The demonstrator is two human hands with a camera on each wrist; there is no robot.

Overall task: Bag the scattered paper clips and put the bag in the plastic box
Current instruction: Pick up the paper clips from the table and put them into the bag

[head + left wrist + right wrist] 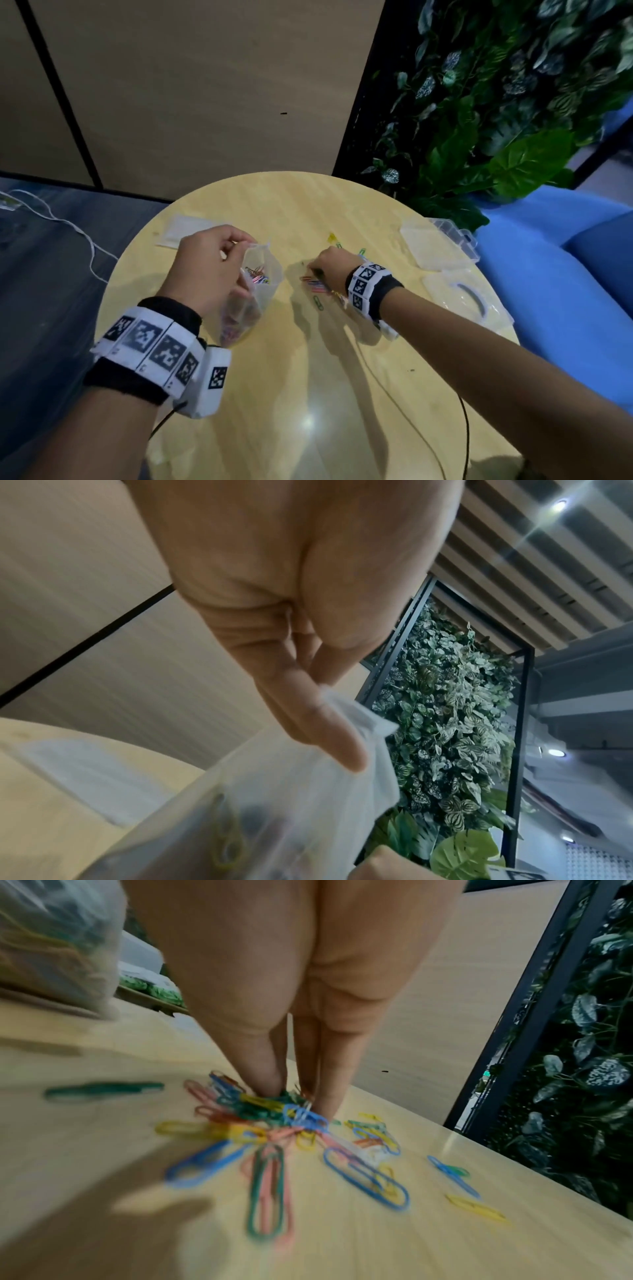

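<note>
**Gathering clips for the bag**

While the left hand [205,260] pinches the bag [260,274] open above the table [308,394], the right hand [327,269] closes its fingertips [270,1083] on piled clips [274,1115]. Best pinch several, lift cleanly. The box [442,246] waits far right.

round table [274,394], paper clips [274,1123], plastic box [438,250]

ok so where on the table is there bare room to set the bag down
Bare: the near half of the table, below both wrists, crossed only by a thin cable. Also the far rim. Crowded: the middle, clips under the right hand; box and lid along the right edge.
</note>
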